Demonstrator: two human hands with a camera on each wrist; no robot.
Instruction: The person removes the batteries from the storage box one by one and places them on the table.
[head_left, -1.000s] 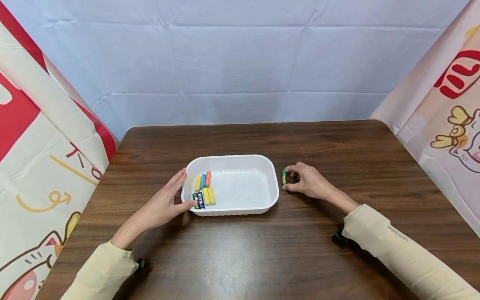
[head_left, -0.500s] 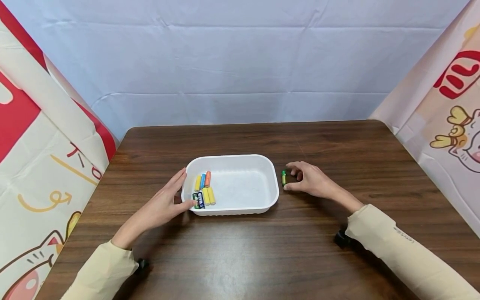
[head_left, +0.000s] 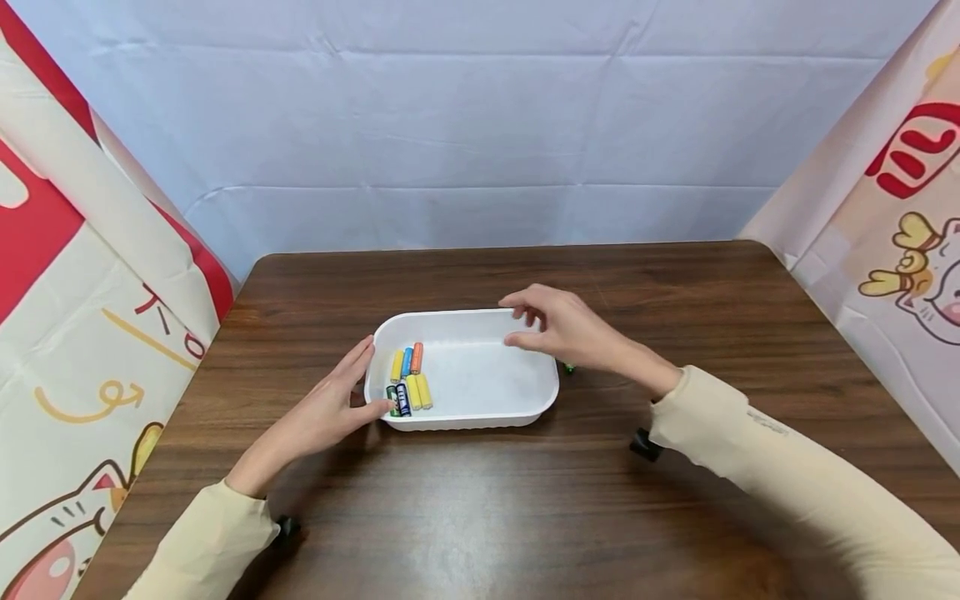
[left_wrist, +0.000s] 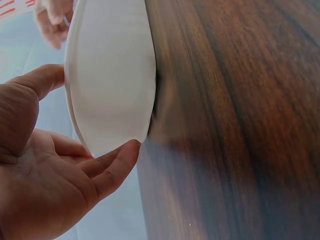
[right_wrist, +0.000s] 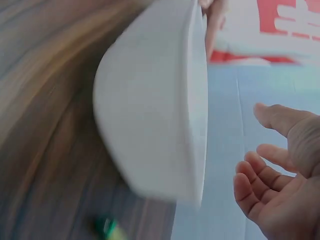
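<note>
A white plastic tray [head_left: 487, 421] sits on the table, with several batteries gathered at its left end. They include an orange battery [head_left: 417, 358], a blue battery [head_left: 407, 362], a pair of yellow batteries [head_left: 418, 391] and a dark blue battery [head_left: 403, 402]. My left hand [head_left: 330, 408] holds the tray's left end, thumb at the front rim and fingers round the far corner. Above the right end hovers my right hand [head_left: 570, 329], fingers loosely bent, holding nothing. A green-and-yellow battery [right_wrist: 111, 230] lies on the table beyond the right end, mostly hidden by that hand in the head view.
The brown wooden table [head_left: 465, 500] reaches back to a pale hanging cloth [head_left: 480, 125]. Printed cloths hang at both sides. A black wrist device [head_left: 645, 445] shows under the right sleeve.
My right hand has left the green-and-yellow battery on the table and moved left over the tray's right end. The left hand and the batteries inside the tray stay put.
</note>
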